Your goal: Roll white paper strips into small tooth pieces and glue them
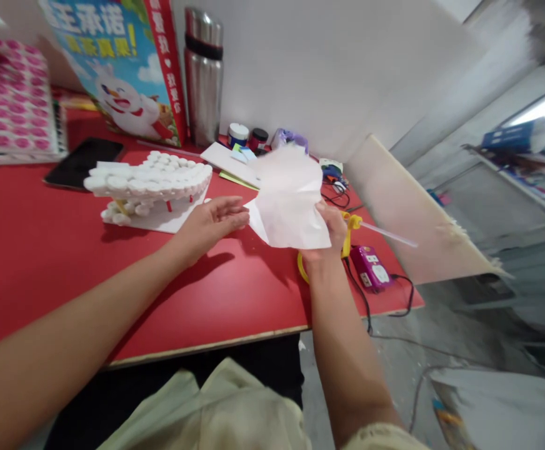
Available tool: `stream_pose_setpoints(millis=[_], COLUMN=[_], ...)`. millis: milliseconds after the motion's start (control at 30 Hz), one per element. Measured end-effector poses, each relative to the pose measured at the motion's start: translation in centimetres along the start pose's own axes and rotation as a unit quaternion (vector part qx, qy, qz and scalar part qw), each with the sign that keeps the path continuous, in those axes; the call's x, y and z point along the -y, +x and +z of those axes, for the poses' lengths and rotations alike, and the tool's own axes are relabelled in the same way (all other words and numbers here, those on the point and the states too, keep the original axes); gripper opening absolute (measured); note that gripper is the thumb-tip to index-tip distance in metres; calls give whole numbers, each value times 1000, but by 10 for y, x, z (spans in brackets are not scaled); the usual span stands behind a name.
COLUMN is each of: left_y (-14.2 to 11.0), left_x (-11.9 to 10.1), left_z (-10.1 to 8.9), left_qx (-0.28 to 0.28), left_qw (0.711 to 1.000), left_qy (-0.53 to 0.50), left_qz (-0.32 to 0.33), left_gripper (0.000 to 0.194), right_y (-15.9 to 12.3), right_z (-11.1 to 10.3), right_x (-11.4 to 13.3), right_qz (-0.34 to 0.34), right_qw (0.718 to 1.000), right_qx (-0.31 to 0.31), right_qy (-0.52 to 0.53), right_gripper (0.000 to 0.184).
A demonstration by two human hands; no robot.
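My right hand [329, 230] grips the right edge of a creased white sheet of paper [294, 200], which is raised above the red table. Close to the sheet's left corner is my left hand [211, 226], palm turned inward and fingers stretched out; whether its fingertips touch the paper I cannot tell. Beside the left hand stands a model with a top of white rounded pieces [150, 178], on a white base board [167, 215] with red and yellow supports. Partly hidden behind my right hand lies a yellow glue gun [347, 237] with a clear glue stick [387, 233].
A purple power box [370, 269] with black cables sits near the right table edge. Along the back are a steel flask [204, 81], a printed bag [122, 75] and small paint jars [238, 134]. A black phone [85, 164] lies at left, near pink-dotted sheets [17, 100].
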State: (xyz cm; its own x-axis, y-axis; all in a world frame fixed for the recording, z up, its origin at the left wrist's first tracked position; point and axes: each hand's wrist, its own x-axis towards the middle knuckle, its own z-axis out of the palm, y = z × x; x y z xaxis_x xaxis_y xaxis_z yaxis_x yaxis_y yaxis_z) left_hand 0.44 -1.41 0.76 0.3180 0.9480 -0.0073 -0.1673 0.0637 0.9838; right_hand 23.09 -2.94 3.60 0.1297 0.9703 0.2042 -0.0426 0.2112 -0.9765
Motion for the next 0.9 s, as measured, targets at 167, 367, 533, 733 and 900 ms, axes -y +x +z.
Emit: stream_pose_setpoints(millis=[167, 367, 533, 733, 900], left_y=[-4, 2, 3, 3, 4], left_x=[-6, -6, -5, -3, -4], left_z=[11, -2, -3, -1, -2], left_qx=[43, -63, -54, -65, -67], left_qw=[981, 980, 977, 975, 971], left_qy=[-188, -183, -197, -204, -220], left_qz=[-16, -37, -53, -68, -63], left_gripper=[49, 26, 25, 28, 27], right_y=[-10, 1, 11, 17, 19], right_z=[14, 7, -20, -34, -29], right_x=[2, -3, -9, -24, -26], right_qz=[113, -13, -81, -121, -93], right_qw=[986, 996, 986, 973, 983], right_qx=[114, -84, -146, -153, -117], right_qy=[33, 20, -26, -123, -102], right_gripper=[34, 18, 34, 59, 47])
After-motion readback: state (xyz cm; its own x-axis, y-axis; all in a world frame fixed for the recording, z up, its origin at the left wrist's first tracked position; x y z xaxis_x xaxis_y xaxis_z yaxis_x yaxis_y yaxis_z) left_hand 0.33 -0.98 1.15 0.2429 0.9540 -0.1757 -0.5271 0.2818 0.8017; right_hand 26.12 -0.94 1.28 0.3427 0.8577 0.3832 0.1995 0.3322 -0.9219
